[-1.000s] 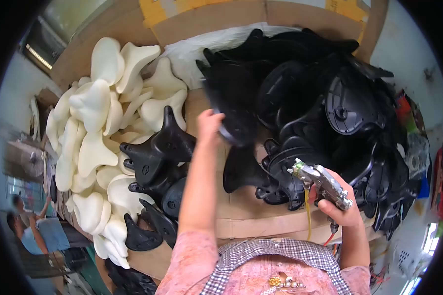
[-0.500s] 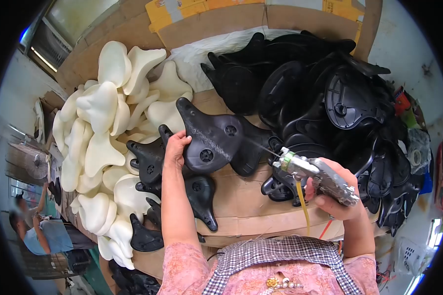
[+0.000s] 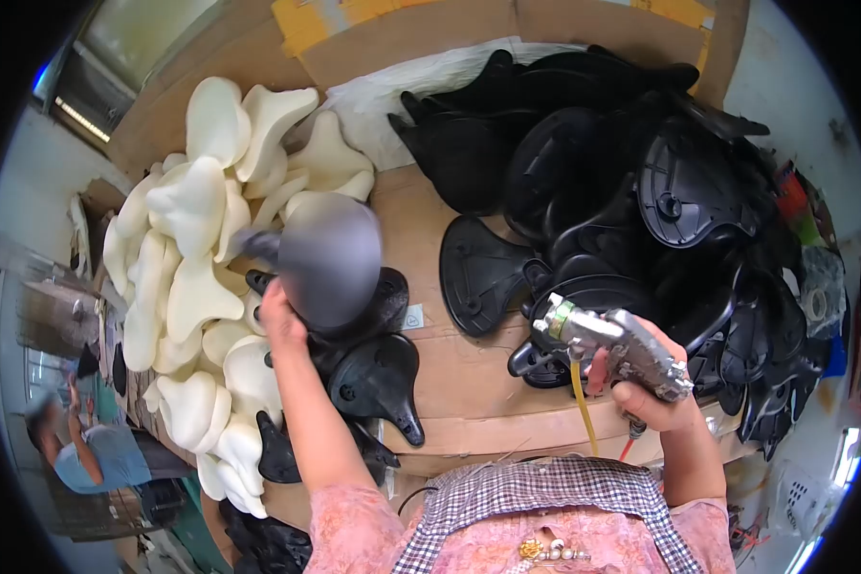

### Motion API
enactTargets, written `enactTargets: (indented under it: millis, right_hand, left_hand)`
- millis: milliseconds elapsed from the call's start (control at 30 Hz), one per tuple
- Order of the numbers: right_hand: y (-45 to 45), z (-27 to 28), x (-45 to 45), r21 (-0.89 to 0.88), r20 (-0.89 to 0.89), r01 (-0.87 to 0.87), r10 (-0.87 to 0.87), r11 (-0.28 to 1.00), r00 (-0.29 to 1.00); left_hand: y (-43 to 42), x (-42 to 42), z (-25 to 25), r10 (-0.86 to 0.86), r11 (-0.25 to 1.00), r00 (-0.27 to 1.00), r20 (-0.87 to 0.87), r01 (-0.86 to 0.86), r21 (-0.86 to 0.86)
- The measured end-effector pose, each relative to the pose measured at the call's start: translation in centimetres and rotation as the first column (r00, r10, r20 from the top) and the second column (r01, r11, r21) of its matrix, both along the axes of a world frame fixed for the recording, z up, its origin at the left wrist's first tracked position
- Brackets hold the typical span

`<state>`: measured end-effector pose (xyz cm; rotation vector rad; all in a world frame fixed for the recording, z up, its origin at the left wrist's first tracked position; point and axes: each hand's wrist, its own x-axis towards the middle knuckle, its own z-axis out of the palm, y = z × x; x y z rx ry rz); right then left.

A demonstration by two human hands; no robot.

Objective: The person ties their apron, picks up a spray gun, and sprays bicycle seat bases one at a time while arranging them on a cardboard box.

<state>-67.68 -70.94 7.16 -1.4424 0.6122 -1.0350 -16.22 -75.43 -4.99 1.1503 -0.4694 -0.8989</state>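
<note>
Faces a cardboard surface point(image 3: 469, 387), with a heap of black saddle shells point(image 3: 622, 239) on the right, a pile of cream pads point(image 3: 196, 206) on the left and a smaller black cluster point(image 3: 373, 378) beside them. Touches a blurred dark shell point(image 3: 330, 258) over that cluster with the left hand point(image 3: 282, 316); cannot tell whether gripped. Has the right hand point(image 3: 662, 407) closed around a spray gun point(image 3: 631, 359), trailing a yellow hose point(image 3: 585, 411).

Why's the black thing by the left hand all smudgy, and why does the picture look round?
Head view: the black shell at the left hand is blurred, probably by motion, while the spray gun in the right hand looks much sharper; head view: the cardboard looks curved and the corners go black, likely from a very wide lens.
</note>
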Motion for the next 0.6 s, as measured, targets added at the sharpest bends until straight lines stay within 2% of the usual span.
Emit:
enactTargets:
  millis: [33,67,100,167,200,233,267,300,333,367,433,500,567,600]
  right_hand:
    - [-0.3,0.2,-0.3,-0.003,0.013,-0.02,0.02,1.0,1.0]
    - [-0.5,0.1,-0.6,-0.009,-0.01,-0.001,0.001,1.0,1.0]
    - [-0.7,-0.1,-0.8,-0.022,-0.032,0.014,-0.015,1.0,0.999]
    - [-1.2,-1.0,-1.1,-0.004,-0.079,0.023,-0.023,1.0,0.997]
    - [-1.4,-1.5,-1.2,0.019,-0.124,0.019,-0.016,1.0,0.992]
    - [-1.5,-1.9,-1.2,0.025,-0.126,0.018,-0.015,1.0,0.992]
    - [-1.5,-2.3,-1.1,0.051,-0.145,0.02,-0.012,0.999,0.989]
    - [-1.6,-2.6,-0.9,0.073,-0.16,0.016,-0.004,0.997,0.987]
    - [-1.6,-2.7,-0.9,0.095,-0.172,0.021,-0.005,0.995,0.985]
    - [-1.4,-2.7,-0.8,0.096,-0.169,0.005,0.011,0.995,0.986]
    - [-1.3,-2.4,-0.9,0.052,-0.207,-0.029,0.039,0.998,0.978]
    - [-0.9,-2.4,-1.2,0.072,-0.201,-0.034,0.048,0.997,0.978]
    - [-0.7,-2.2,-1.5,0.047,-0.299,-0.129,0.137,0.991,0.944]
    - [-0.5,-1.9,-1.3,0.066,-0.308,-0.162,0.175,0.985,0.935]
  left_hand:
    - [0.4,1.2,-0.6,0.072,0.978,0.973,-0.221,-0.113,-0.177]
    - [0.4,-0.4,0.4,0.332,0.935,0.931,-0.149,-0.346,-0.081]
    - [0.2,-2.6,1.1,0.566,0.823,0.823,-0.052,-0.567,-0.013]
    - [-1.1,-7.8,-1.1,0.317,0.948,0.916,0.247,-0.307,-0.078]
    - [-2.3,-12.8,-2.3,0.146,0.989,0.943,0.298,-0.127,-0.081]
    - [-3.1,-15.9,-6.7,-0.061,0.998,0.757,0.65,0.023,0.066]
    - [-1.8,-21.7,-5.2,-0.236,0.972,0.413,0.88,0.104,0.212]
    - [-1.6,-25.0,-7.4,-0.421,0.901,0.389,0.819,0.284,0.328]
    - [-0.5,-27.3,-8.9,-0.39,0.914,0.033,0.92,0.135,0.382]
    - [-0.4,-27.2,-11.8,-0.361,0.922,-0.07,0.93,0.121,0.367]
    - [-0.4,-25.1,-14.6,-0.228,0.968,0.028,0.973,0.118,0.223]
    - [-0.8,-21.0,-10.8,-0.016,0.996,0.015,1.0,0.093,0.015]
    - [-0.9,-16.7,-8.4,-0.046,0.998,0.379,0.924,-0.02,0.058]
    - [-0.7,-14.7,-7.0,-0.008,0.988,0.515,0.857,-0.128,0.086]
